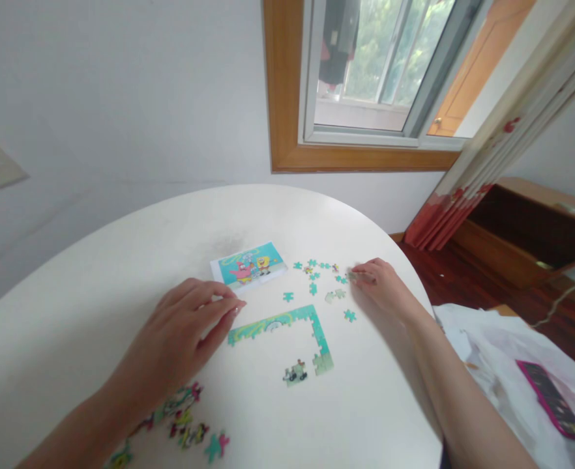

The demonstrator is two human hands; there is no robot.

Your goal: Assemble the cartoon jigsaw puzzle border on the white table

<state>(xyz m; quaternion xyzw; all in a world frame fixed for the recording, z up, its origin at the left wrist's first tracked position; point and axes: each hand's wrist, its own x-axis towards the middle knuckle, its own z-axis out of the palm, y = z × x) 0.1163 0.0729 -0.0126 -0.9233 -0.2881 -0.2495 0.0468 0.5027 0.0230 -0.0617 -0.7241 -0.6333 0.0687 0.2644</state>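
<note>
My left hand (184,332) lies flat on the white round table (121,260), fingers stretched out, fingertips near the left end of a joined teal puzzle border strip (287,324). My right hand (383,283) rests at the right, its fingertips pinching a small puzzle piece (353,276) among scattered teal pieces (317,273). A reference picture card (248,264) with cartoon figures lies just beyond my left hand. A small joined cluster (296,372) sits below the border strip.
A heap of colourful loose pieces (184,420) lies under my left forearm near the table's front edge. To the right, white cloth holds a pink-edged phone (551,398). A window, a curtain and a wooden bench stand beyond.
</note>
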